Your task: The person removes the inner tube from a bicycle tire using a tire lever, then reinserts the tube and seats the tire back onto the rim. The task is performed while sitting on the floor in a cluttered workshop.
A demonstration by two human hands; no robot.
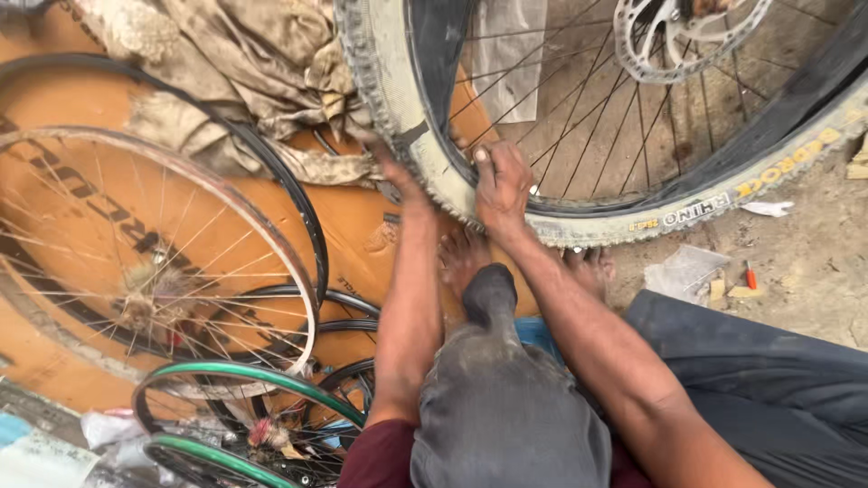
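Both hands work the knobby tyre [425, 154] propped before my knees: my right hand [503, 185] clamps its pale sidewall, my left hand [398, 176] presses the tread, grip hidden. Flattened orange cardboard [362, 235] lies underneath.

1. One view only is given — taken from the head, aimed steeply down over the knees.
2. The bicycle wheel [633, 117] and both forearms are seen at close range.
3. Spare rims [154, 262] are caught at the left edge — no second view is shared.
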